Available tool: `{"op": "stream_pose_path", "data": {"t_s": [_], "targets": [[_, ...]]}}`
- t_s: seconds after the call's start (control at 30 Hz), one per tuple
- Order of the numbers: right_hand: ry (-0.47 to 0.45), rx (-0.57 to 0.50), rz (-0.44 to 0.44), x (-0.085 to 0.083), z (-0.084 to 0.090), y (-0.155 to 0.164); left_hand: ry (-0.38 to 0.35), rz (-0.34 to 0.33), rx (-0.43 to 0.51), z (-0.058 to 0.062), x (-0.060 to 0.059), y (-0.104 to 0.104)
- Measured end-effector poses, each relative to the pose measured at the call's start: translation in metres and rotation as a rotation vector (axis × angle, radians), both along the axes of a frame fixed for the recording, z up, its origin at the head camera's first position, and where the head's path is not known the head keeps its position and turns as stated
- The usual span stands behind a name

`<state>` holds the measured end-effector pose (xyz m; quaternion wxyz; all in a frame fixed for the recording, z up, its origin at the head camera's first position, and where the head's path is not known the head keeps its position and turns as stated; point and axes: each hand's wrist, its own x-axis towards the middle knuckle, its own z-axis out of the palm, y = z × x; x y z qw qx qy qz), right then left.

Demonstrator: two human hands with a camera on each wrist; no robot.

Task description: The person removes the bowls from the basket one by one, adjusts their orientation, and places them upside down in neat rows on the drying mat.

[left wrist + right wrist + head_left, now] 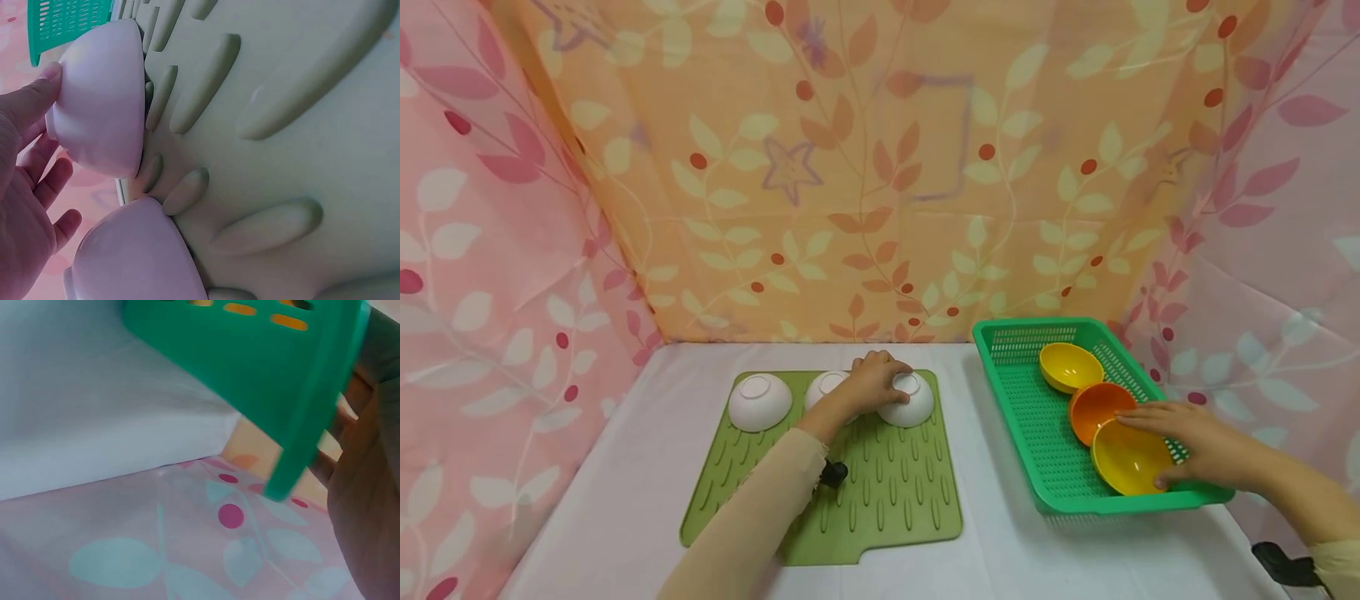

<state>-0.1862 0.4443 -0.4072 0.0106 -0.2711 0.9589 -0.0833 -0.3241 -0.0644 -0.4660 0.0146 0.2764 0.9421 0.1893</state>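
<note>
Three white bowls lie upside down in a row at the far end of a green ribbed mat (880, 500). My left hand (880, 379) grips the right-hand white bowl (916, 408) from above. In the left wrist view the thumb (37, 94) presses that bowl (103, 100), with the middle bowl (134, 256) beside it. My right hand (1191, 446) lies over the near yellow bowl (1127, 458) in a green basket (1030, 417), with fingers and thumb spanning the bowl's right rim. The right wrist view shows only the basket's corner (269, 369).
An orange bowl (1096, 407) and a second yellow bowl (1069, 365) sit farther back in the basket. The other white bowls (760, 402) (823, 387) stand left of my hand. Patterned cloth walls close in the white table (625, 500) on three sides.
</note>
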Motion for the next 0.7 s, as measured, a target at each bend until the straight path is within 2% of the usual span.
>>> {"op": "stream_pose_path", "data": {"t_s": [0.13,0.27,0.5,0.7], "targets": [[0.014,0.043,0.031,-0.001,-0.01,0.0,0.001,0.004,-0.005,-0.001,0.0,0.0],[0.052,0.041,0.073,0.0,-0.02,0.001,-0.012,0.004,-0.011,-0.005,-0.001,0.001],[0.049,0.114,-0.012,0.004,-0.024,-0.006,-0.019,0.002,-0.029,-0.01,0.001,0.002],[0.053,0.132,-0.072,0.002,-0.02,-0.015,-0.015,0.009,-0.011,-0.003,0.001,0.0]]}}
